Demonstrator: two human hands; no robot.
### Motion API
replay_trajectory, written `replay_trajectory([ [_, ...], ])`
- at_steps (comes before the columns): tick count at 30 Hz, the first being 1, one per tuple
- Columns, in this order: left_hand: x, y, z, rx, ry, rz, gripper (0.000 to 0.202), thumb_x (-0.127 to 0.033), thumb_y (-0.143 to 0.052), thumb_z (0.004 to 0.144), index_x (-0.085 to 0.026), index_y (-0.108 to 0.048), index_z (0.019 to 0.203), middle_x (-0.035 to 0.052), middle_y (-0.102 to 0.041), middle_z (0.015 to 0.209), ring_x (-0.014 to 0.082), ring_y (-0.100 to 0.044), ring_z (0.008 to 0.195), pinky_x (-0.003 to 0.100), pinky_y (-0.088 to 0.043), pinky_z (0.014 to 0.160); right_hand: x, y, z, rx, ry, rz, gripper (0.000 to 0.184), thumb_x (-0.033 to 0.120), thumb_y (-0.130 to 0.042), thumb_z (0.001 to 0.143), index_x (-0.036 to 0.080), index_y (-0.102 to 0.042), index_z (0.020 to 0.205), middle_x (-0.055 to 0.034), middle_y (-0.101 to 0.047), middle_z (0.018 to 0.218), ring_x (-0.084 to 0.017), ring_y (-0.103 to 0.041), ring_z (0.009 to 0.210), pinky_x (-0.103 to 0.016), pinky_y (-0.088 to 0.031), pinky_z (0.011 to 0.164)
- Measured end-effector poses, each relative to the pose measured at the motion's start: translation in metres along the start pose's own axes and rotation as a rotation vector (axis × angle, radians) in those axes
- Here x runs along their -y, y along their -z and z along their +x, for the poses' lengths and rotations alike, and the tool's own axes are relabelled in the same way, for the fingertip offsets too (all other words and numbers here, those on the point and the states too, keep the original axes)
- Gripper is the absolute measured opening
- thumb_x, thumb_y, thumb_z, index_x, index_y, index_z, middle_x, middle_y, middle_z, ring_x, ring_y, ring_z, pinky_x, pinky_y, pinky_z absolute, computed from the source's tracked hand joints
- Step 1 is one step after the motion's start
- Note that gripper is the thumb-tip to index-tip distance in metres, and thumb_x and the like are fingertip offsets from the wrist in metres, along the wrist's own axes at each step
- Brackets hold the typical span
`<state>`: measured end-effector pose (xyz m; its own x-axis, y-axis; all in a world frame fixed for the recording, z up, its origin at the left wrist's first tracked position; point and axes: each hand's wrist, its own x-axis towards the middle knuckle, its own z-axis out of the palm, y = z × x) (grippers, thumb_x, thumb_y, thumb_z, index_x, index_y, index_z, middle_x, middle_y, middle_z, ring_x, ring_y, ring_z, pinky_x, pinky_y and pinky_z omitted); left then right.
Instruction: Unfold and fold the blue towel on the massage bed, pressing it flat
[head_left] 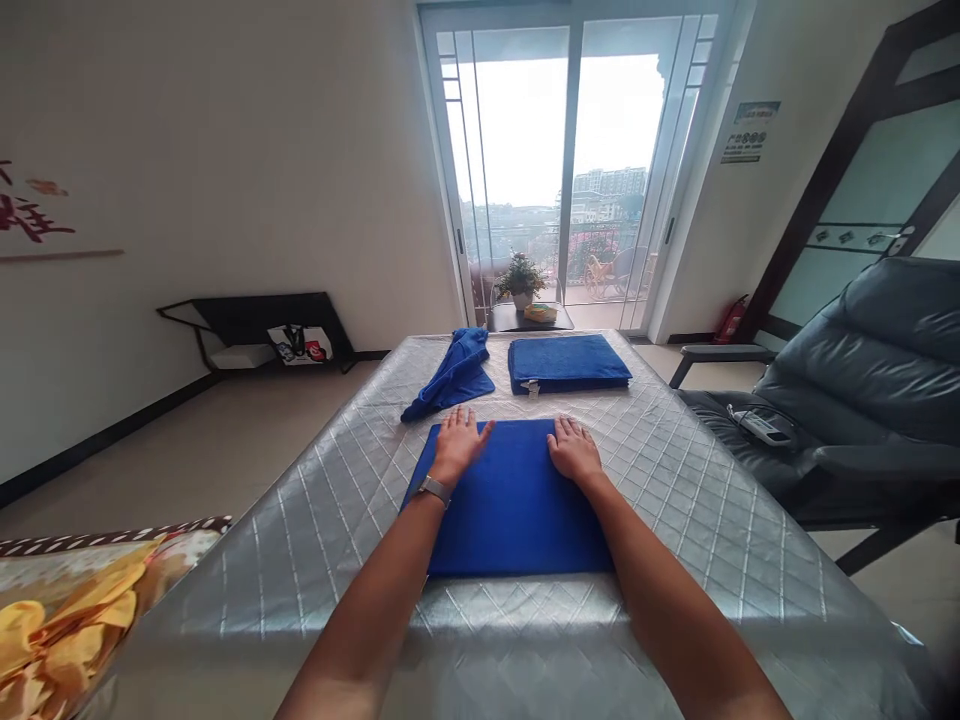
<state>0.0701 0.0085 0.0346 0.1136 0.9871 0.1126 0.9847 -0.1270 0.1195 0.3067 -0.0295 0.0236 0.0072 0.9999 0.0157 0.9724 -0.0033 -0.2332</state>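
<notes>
A flat blue cloth (517,510), folded or laid out as a neat rectangle, lies on the silver quilted table cover (675,520) in front of me. My left hand (460,446) rests on its far left corner, fingers stretched and flat; a watch sits on that wrist. On the far right corner lies my right hand (574,450), palm down with its fingers extended. Beyond my hands is a stack of folded blue cloth (570,360) with a small white tag at its front edge. To its left, a crumpled blue cloth (456,372) lies loosely bunched.
A dark leather armchair (885,350) with a remote-like device (763,428) on its seat stands to the right. Yellow fabric (82,620) lies at the lower left. Past the table's far edge, a potted plant (521,275) stands on a small table before the glass sliding doors (517,140).
</notes>
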Motion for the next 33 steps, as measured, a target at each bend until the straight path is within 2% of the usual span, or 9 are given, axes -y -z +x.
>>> replay_trajectory([
  [3,-0.067,-0.012,-0.001,0.004,-0.219,-0.047,0.078,-0.061,-0.008,0.104,-0.012,-0.04,0.156,0.0157,-0.038,0.164,0.0249,-0.031,0.154,0.04,-0.024,0.126,-0.001,0.001,-0.001,0.004,0.018,0.004,0.065,0.04,-0.021,0.104,0.012,-0.025,0.163,-0.0081,-0.021,0.171,-0.022,-0.015,0.158,-0.041,-0.012,0.127],
  [5,-0.104,-0.022,-0.004,0.002,-0.333,-0.075,0.073,-0.058,-0.01,0.105,-0.017,-0.041,0.156,0.0112,-0.041,0.163,0.0208,-0.032,0.154,0.037,-0.024,0.126,-0.003,0.001,-0.003,0.015,0.037,-0.001,0.065,0.037,-0.025,0.104,0.014,-0.024,0.164,-0.0075,-0.02,0.171,-0.022,-0.013,0.159,-0.041,-0.012,0.127],
  [7,-0.125,-0.03,-0.007,-0.003,-0.393,-0.095,0.069,-0.056,-0.011,0.106,-0.02,-0.04,0.157,0.0093,-0.041,0.163,0.0197,-0.032,0.154,0.037,-0.023,0.127,-0.005,0.001,-0.004,0.024,0.051,-0.009,0.065,0.034,-0.03,0.102,0.014,-0.024,0.164,-0.0069,-0.019,0.172,-0.022,-0.012,0.159,-0.039,-0.012,0.127],
  [9,-0.129,-0.037,-0.008,-0.003,-0.401,-0.107,0.067,-0.053,-0.01,0.106,-0.021,-0.037,0.158,0.0093,-0.041,0.164,0.0208,-0.032,0.154,0.041,-0.025,0.127,-0.005,0.001,-0.005,0.024,0.053,-0.014,0.065,0.032,-0.031,0.102,0.014,-0.024,0.164,-0.0068,-0.018,0.172,-0.022,-0.012,0.159,-0.038,-0.012,0.127],
  [12,-0.113,-0.041,-0.007,0.005,-0.345,-0.111,0.068,-0.055,-0.01,0.105,-0.021,-0.036,0.159,0.0106,-0.039,0.164,0.0244,-0.031,0.154,0.046,-0.024,0.127,-0.004,0.0,-0.003,0.013,0.043,-0.008,0.063,0.033,-0.024,0.103,0.013,-0.025,0.164,-0.0067,-0.02,0.171,-0.021,-0.014,0.159,-0.039,-0.012,0.127],
  [16,-0.075,-0.04,-0.004,0.032,-0.228,-0.094,0.08,-0.064,-0.01,0.102,-0.015,-0.037,0.159,0.0151,-0.033,0.166,0.0278,-0.025,0.156,0.048,-0.02,0.128,-0.002,0.001,-0.001,0.009,0.023,0.002,0.066,0.04,-0.019,0.104,0.01,-0.025,0.163,-0.0083,-0.021,0.171,-0.022,-0.015,0.158,-0.041,-0.012,0.128],
  [25,0.05,-0.017,-0.019,0.027,0.041,-0.04,0.08,-0.063,-0.012,0.102,-0.011,-0.03,0.16,0.0174,-0.028,0.168,0.0286,-0.021,0.157,0.047,-0.017,0.128,-0.003,-0.001,0.002,0.033,0.012,-0.022,0.068,0.041,-0.017,0.104,0.01,-0.022,0.164,-0.0069,-0.018,0.172,-0.02,-0.013,0.159,-0.04,-0.011,0.127],
  [28,0.067,-0.017,-0.02,0.018,0.078,-0.04,0.082,-0.064,-0.011,0.102,-0.009,-0.029,0.161,0.0175,-0.027,0.168,0.0287,-0.021,0.157,0.047,-0.018,0.127,-0.004,-0.002,0.004,0.031,0.013,-0.035,0.068,0.041,-0.017,0.104,0.01,-0.023,0.163,-0.0063,-0.018,0.172,-0.02,-0.014,0.158,-0.04,-0.011,0.128],
  [33,0.067,-0.024,-0.016,0.003,0.079,-0.052,0.085,-0.067,-0.009,0.1,-0.011,-0.03,0.161,0.0158,-0.026,0.169,0.0283,-0.02,0.158,0.045,-0.018,0.127,-0.004,-0.003,0.005,0.03,0.009,-0.058,0.067,0.041,-0.016,0.104,0.011,-0.023,0.163,-0.0061,-0.019,0.172,-0.02,-0.013,0.159,-0.039,-0.011,0.128],
])
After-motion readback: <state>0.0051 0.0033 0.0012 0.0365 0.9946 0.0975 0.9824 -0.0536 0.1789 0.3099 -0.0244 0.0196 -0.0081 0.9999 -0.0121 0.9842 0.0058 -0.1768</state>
